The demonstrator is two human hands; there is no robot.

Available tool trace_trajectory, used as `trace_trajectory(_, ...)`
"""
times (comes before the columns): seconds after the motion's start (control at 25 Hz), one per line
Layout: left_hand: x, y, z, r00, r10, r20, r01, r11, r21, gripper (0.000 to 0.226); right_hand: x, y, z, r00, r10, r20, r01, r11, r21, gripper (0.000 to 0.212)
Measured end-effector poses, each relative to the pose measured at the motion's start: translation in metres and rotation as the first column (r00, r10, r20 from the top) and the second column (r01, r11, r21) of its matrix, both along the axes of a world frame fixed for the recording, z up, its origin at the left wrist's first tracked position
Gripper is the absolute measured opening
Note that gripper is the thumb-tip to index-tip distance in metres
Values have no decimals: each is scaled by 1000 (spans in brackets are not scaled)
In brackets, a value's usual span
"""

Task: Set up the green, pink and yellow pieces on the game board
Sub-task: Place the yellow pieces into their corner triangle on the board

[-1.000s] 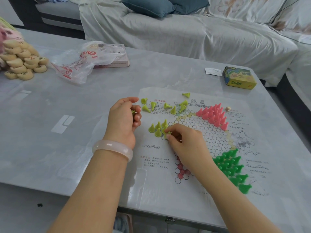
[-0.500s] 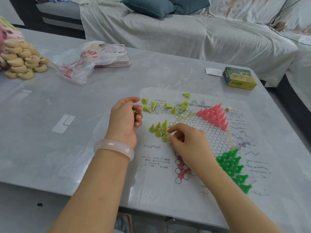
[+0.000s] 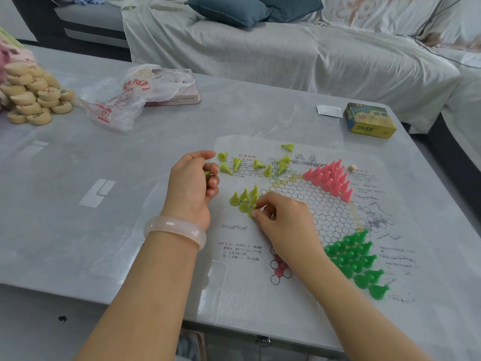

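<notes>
Two hands work at the board (image 3: 299,149): the right hand (image 3: 283,220) pinches a yellow piece (image 3: 251,213) at the yellow cluster (image 3: 244,199), the left hand (image 3: 191,186) curls around more; loose yellows (image 3: 256,164) lie beyond, pink pieces (image 3: 329,177) and green pieces (image 3: 356,259) stand grouped to the right

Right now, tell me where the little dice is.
In the head view the dice sits on the game board at its far right side, just right of the pink pieces and nearer than the yellow box.
</notes>
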State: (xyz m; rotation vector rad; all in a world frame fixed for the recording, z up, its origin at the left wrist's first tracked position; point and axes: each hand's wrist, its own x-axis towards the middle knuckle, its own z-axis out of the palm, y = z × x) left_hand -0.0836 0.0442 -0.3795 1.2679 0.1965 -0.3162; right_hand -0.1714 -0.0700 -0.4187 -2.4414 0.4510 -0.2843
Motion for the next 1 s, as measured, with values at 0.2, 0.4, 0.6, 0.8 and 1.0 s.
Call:
trace_trajectory(0.2,-1,0,0,1000,-7,-2,7,1000,1,32,-1,0,1,1000,1,-4,-1,1000,8,10)
trace_trajectory(0.4,-1,0,0,1000,-13,7,13,1000,2,31,-1,0,3,1000,2,-14,-2,1000,1,11)
trace_trajectory(0.6,-1,0,1,1000,-8,-9,8,999,-32,25,-5,-2,6,1000,7,-4,-6,999,33,10)
trace_trajectory(0.8,-5,-2,6,957,-258,-130,192,904,-382,28,-5,-6,29,963,-34,267,11,996,85,11)
trace_trajectory(1.0,-16,-14,9,872,-486,-60,430,818,-382,51,1,-5,33,929,65,365,-83,996,32,15)
